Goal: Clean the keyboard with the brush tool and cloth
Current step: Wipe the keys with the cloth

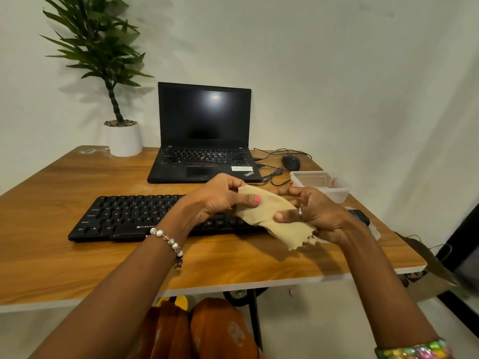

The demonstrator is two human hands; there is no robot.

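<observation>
A black keyboard (124,216) lies across the wooden desk (77,255); my hands hide its right half. A beige cloth (267,218) with a frayed lower edge is stretched between both hands, a little above the keyboard. My left hand (215,198) pinches the cloth's upper left end with thumb and fingers. My right hand (313,216) grips its right side, fingers curled round it. No brush tool is visible.
An open black laptop (204,141) stands behind the keyboard. A potted plant (123,137) is at the back left. A black mouse (290,162), loose cables (274,174) and a clear plastic container (321,183) sit at the right. A dark object (360,216) lies past the keyboard's right end.
</observation>
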